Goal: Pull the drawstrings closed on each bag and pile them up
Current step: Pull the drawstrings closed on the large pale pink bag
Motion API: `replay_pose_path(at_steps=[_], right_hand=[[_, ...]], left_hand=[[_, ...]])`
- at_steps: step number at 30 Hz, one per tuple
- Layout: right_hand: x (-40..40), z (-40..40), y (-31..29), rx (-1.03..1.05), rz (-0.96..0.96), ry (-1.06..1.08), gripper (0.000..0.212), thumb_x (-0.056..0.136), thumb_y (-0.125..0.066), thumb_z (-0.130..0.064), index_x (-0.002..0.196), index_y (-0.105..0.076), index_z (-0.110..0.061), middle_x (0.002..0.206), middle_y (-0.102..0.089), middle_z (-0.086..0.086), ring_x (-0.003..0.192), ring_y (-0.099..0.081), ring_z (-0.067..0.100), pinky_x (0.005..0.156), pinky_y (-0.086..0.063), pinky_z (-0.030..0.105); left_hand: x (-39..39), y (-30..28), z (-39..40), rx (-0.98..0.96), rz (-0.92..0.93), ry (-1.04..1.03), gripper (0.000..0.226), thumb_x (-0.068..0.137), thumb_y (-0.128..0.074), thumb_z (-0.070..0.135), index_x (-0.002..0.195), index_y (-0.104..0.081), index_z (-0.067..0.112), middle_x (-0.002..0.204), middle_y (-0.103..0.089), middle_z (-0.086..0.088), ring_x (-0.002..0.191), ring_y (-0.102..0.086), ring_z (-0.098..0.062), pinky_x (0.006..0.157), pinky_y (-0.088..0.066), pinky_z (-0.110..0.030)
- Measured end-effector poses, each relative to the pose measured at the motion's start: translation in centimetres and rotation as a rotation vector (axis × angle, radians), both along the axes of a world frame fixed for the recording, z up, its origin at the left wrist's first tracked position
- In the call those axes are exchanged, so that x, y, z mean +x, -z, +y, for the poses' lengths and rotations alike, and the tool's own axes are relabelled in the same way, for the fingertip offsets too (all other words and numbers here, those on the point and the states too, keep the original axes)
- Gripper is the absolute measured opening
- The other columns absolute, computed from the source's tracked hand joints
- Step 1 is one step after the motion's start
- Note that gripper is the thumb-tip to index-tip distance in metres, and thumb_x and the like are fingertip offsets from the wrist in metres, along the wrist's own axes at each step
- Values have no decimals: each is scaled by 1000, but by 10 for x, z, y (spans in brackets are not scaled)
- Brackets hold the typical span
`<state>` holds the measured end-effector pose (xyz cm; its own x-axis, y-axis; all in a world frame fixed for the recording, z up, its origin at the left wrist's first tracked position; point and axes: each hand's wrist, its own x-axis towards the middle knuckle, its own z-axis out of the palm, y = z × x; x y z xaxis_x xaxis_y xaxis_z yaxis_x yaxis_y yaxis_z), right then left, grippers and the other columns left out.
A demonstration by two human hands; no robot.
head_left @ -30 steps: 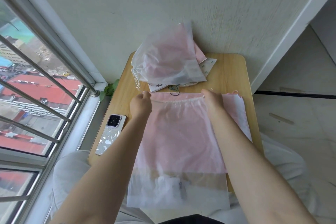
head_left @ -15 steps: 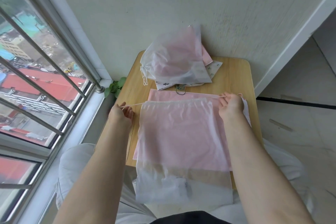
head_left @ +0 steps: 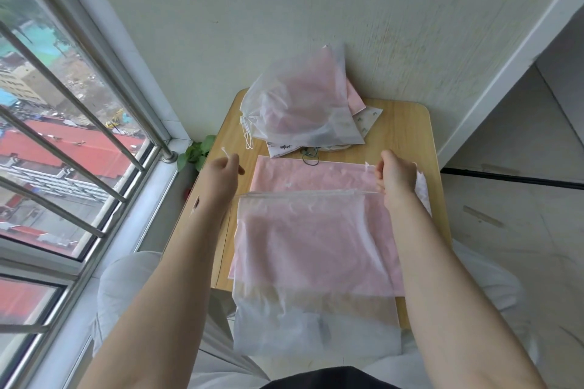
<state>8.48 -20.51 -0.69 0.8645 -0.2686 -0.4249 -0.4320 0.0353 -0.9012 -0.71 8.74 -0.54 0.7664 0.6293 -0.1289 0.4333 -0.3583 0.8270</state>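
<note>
Both hands (head_left: 221, 175) (head_left: 395, 177) have pulled the drawstrings (head_left: 225, 151) further apart.

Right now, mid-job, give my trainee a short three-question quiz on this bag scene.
1. True or false: the closed bag pile lies at the table's far end, by the wall.
2. What does the left hand pinch? A) a phone B) the drawstring C) a hair tie
3. Fill in: the right hand holds the string at the frosted bag's ____ corner.

Key: 1 true; 2 B; 3 top right.
</note>
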Motion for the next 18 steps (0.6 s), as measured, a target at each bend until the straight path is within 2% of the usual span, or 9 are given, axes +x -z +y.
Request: replay_pose_path(at_steps=[2,3,5,7,9,11,13,16,18], right_hand=[[-1,-5,1,-205,-121,121,31,81,-46,-12,51,-37,-11,45,-37,-3,41,-33,12,48,-27,24],[-2,-7,3,-277,-182,116,33,81,-46,-12,50,-33,-12,44,-32,-3,42,-30,13,48,-23,24],[-2,-11,9,-476,-250,-37,34,80,-45,-16,49,-32,-12,49,-26,5,51,-25,19,53,-20,29],[-1,-9,16,-712,-222,-286,33,79,-44,-23,53,-49,-3,57,-39,19,55,-31,23,55,-24,32],[-1,-5,22,-846,-174,-488,38,81,-44,-31,65,-57,1,60,-47,17,56,-41,24,56,-28,31],[-1,-3,26,-916,-151,-596,43,85,-45,-38,62,-55,-2,59,-50,9,62,-49,26,59,-32,31],[-3,-2,27,-1024,-149,-661,45,90,-45,-42,59,-52,-9,60,-50,4,72,-53,28,66,-35,31],[-7,1,26,-1038,-134,-654,46,93,-42,-44,62,-51,-11,64,-52,3,78,-55,28,79,-41,36],[-10,2,25,-937,-112,-562,46,92,-43,-40,57,-48,-10,57,-48,2,72,-54,28,77,-42,36]], left_hand=[[-4,4,1,321,13,22,46,96,-43,31,65,-55,0,56,-50,-10,53,-45,-28,52,-31,-30],[-6,5,2,425,11,24,46,97,-43,32,63,-50,2,55,-47,-11,53,-43,-30,49,-28,-30],[-8,6,0,560,71,91,43,98,-45,34,63,-52,9,54,-47,-8,56,-46,-29,47,-27,-27],[-8,9,-8,645,208,210,45,98,-42,38,67,-60,11,61,-56,-8,64,-54,-31,50,-31,-25],[-7,13,-14,674,295,263,50,96,-40,40,59,-53,11,59,-51,-6,63,-53,-31,51,-30,-26],[-8,15,-17,684,313,270,54,95,-39,46,51,-38,13,52,-37,-2,53,-42,-26,49,-23,-25],[-11,15,-19,700,327,279,58,94,-36,53,51,-31,15,50,-33,0,49,-35,-23,48,-20,-26],[-14,14,-19,674,349,264,62,94,-32,59,52,-30,15,51,-33,0,48,-34,-21,49,-21,-27],[-14,16,-18,657,358,242,60,93,-36,57,52,-30,15,52,-32,-1,49,-32,-21,49,-20,-27]])
